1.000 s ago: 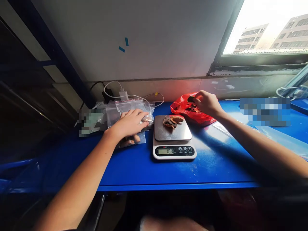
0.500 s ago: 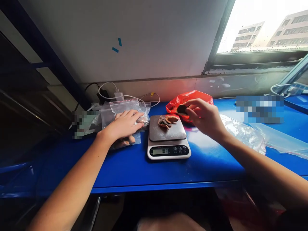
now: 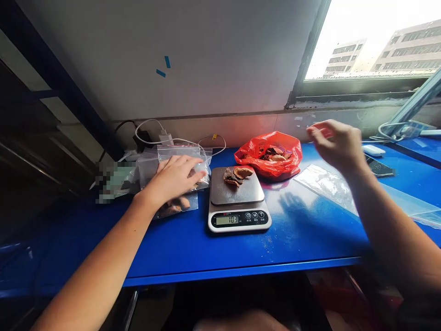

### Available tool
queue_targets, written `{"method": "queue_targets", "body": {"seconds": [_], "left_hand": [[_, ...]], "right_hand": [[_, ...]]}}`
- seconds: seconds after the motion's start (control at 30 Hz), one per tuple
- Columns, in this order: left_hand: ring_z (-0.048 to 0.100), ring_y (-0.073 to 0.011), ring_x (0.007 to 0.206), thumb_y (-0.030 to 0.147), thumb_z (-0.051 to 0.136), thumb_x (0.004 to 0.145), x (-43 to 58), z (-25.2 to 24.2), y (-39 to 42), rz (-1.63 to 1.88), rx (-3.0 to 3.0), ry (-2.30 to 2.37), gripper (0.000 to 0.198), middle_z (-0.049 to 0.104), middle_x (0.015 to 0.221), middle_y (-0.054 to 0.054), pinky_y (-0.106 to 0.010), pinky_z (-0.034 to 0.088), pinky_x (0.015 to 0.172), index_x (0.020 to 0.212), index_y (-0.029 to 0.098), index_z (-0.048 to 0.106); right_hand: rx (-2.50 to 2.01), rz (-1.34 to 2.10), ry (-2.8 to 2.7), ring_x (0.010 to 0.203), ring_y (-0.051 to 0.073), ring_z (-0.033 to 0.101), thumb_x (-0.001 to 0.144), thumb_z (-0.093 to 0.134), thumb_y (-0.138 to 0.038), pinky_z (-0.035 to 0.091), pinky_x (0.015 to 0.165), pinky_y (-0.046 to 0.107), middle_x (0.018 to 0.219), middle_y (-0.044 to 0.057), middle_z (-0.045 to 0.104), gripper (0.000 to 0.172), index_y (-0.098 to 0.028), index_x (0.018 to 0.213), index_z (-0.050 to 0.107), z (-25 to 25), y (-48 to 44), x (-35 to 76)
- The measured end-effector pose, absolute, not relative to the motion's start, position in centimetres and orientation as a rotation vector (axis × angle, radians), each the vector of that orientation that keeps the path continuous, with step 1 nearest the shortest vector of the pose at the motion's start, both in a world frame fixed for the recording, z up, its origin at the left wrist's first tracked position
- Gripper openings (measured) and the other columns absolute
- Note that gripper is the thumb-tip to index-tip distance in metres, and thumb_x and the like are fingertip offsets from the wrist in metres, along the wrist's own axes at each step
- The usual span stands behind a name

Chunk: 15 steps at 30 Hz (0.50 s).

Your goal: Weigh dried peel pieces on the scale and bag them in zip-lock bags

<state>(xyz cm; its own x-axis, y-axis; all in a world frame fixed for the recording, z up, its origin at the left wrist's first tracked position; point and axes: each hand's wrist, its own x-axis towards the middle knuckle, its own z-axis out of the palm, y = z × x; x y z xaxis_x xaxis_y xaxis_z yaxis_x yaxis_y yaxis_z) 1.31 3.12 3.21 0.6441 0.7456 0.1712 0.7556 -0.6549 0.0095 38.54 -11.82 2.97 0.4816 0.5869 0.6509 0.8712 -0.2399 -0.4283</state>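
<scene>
My left hand [image 3: 175,177] lies open on a pile of clear zip bags [image 3: 151,161], its fingers spread. Brown pieces show in the lower zip bag [image 3: 177,205]. To its right stands a white digital scale [image 3: 239,224], reading 10.3. A few dried, brown, bark-like pieces [image 3: 237,175] rest on its steel plate [image 3: 237,196]. Behind the scale, a red plastic bag [image 3: 267,172] gapes open, with more dried pieces [image 3: 274,154] inside. My right hand [image 3: 341,142] is raised right of the red bag, fingers loosely curled and apart, with nothing visible in it.
A flat clear plastic bag [image 3: 322,186] lies beneath my right hand. Further right are a phone [image 3: 381,166], a white object [image 3: 374,151] and more clear plastic [image 3: 413,200]. White cables and a charger [image 3: 166,139] sit by the wall. The blue table's front edge [image 3: 241,272] is near me.
My right hand has moved right and up, away from the red bag. The dark piece it held no longer shows in its fingers. My left hand stays on the zip bags.
</scene>
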Motion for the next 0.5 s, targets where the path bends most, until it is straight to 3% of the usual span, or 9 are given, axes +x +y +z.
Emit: {"method": "queue_targets", "body": {"seconds": [0.13,0.23,0.3,0.4,0.5], "left_hand": [[0.027,-0.0332,0.143,0.060,0.034,0.093,1.1,3.1,2.7,0.088,-2.760,-1.375,0.063,0.036,0.154,-0.007,-0.056,0.026,0.113,0.148,0.031,0.038],[0.028,-0.0305,0.143,0.059,0.032,0.093,0.9,3.3,2.8,0.105,-2.756,-1.375,0.064,0.038,0.153,-0.008,-0.052,0.028,0.113,0.150,0.030,0.036],[0.029,-0.0287,0.143,0.057,0.032,0.093,1.0,3.5,2.7,0.118,-2.759,-1.338,0.063,0.039,0.153,-0.007,-0.051,0.027,0.114,0.149,0.029,0.036],[0.028,-0.0278,0.144,0.055,0.031,0.094,1.1,3.6,2.6,0.138,-2.759,-1.326,0.060,0.038,0.154,-0.006,-0.052,0.023,0.116,0.149,0.030,0.037],[0.024,-0.0292,0.147,0.057,0.034,0.093,0.8,3.7,2.7,0.171,-2.784,-1.344,0.061,0.035,0.157,-0.003,-0.057,0.018,0.117,0.149,0.033,0.036]], "right_hand": [[-2.220,-0.301,-0.884,0.078,0.020,0.061,0.091,0.046,-0.038,0.044,0.073,0.037,0.095,0.018,0.069,0.040,-0.011,0.112,0.066,1.5,-15.6,44.5],[-2.308,0.042,-1.035,0.074,0.022,0.063,0.077,0.067,-0.039,0.046,0.070,0.036,0.093,0.018,0.071,0.033,-0.013,0.096,0.069,-1.0,-17.4,46.8],[-2.283,0.185,-1.157,0.076,0.023,0.065,0.067,0.077,-0.042,0.048,0.069,0.034,0.096,0.016,0.072,0.038,-0.016,0.094,0.070,-2.1,-17.7,46.9],[-2.257,0.198,-1.253,0.078,0.024,0.067,0.065,0.078,-0.044,0.050,0.068,0.032,0.096,0.014,0.072,0.047,-0.019,0.104,0.069,-3.0,-17.3,46.5],[-2.208,0.079,-1.323,0.065,0.021,0.065,0.066,0.077,-0.039,0.048,0.057,0.029,0.081,0.010,0.071,0.042,-0.021,0.103,0.070,-3.6,-16.8,46.3]]}}
